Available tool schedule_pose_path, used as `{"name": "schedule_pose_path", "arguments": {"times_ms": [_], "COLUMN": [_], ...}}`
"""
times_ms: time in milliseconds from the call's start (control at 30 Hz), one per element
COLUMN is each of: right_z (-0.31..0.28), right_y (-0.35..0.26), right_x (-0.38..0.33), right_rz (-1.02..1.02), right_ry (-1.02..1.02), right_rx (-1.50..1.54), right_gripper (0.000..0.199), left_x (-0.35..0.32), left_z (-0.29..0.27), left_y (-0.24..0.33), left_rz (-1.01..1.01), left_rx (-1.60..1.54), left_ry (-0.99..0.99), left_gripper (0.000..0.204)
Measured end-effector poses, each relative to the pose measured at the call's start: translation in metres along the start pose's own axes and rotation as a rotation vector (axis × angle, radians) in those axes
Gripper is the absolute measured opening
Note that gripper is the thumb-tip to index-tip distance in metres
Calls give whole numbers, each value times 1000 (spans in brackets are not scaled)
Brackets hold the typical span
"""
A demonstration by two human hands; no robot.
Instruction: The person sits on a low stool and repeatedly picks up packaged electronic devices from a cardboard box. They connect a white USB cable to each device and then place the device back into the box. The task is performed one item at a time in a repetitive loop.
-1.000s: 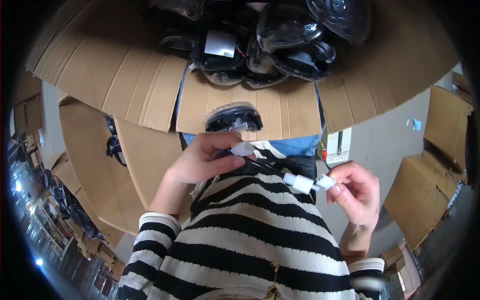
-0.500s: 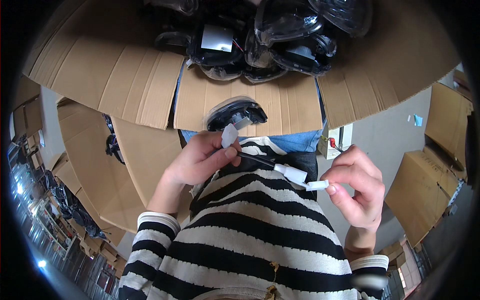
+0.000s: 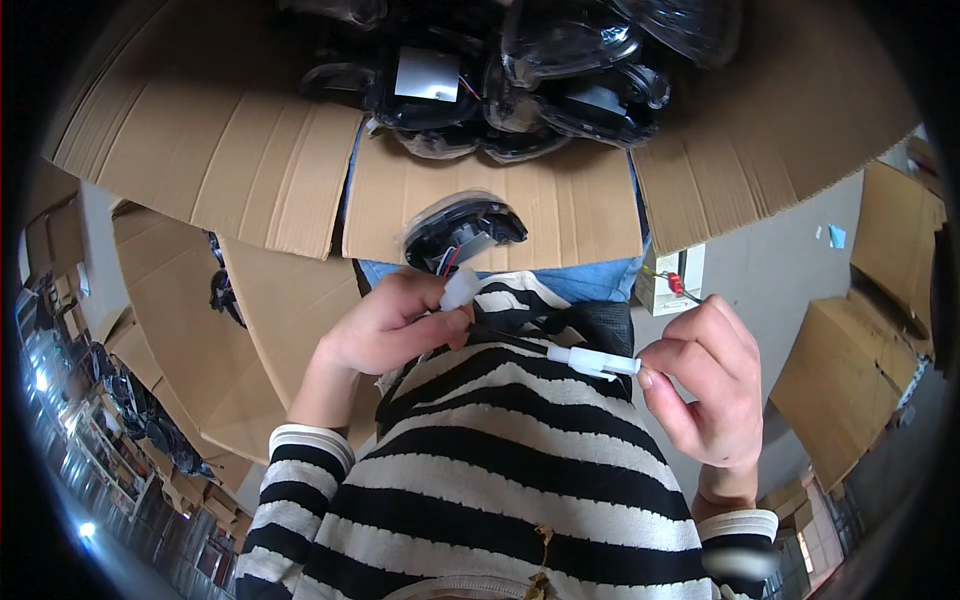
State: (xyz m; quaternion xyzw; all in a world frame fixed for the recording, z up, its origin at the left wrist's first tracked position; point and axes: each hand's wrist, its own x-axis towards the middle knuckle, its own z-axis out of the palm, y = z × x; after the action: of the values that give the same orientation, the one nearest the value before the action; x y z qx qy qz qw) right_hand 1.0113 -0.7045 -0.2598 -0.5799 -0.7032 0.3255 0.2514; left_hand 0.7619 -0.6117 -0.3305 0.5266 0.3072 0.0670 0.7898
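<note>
Inspection at this moment, taking the black lamp-like part (image 3: 463,230) in its clear wrapping as the reference point.

The left hand (image 3: 385,325) sits directly below that part, fingers closed around a small white connector (image 3: 459,289) whose upper end pokes out above the thumb. Thin red and dark leads run from the part down toward this hand. The right hand (image 3: 705,385) is well off to the right of the part and lower, thumb and fingertips pinched on the end of a second white connector (image 3: 592,361), which lies roughly level and points back toward the left hand. A thin dark wire (image 3: 505,335) spans between the two hands across the striped sweater (image 3: 500,480).

Status, as a judgement: the two connectors are apart — not mated — so the joining or separating work on this lead is only in hand, not finished. The part itself rests on the flap of the cardboard box (image 3: 560,210) just above the left hand, not yet among the others.

Above the part, inside the box, lies a heap of similar black wrapped parts (image 3: 520,80); whether those are already finished cannot be told. Further brown cartons (image 3: 850,370) stand to the right of the part, on the grey floor.
</note>
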Motion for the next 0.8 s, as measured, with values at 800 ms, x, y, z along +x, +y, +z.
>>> {"name": "schedule_pose_path", "arguments": {"times_ms": [800], "right_z": [12], "right_y": [7], "right_x": [2], "right_rz": [-228], "right_ry": [147], "right_rx": [-72], "right_gripper": [21], "left_x": [5], "left_z": [7], "left_y": [-1], "left_rz": [-290], "left_rx": [-70], "left_ry": [-22], "left_gripper": [17]}}
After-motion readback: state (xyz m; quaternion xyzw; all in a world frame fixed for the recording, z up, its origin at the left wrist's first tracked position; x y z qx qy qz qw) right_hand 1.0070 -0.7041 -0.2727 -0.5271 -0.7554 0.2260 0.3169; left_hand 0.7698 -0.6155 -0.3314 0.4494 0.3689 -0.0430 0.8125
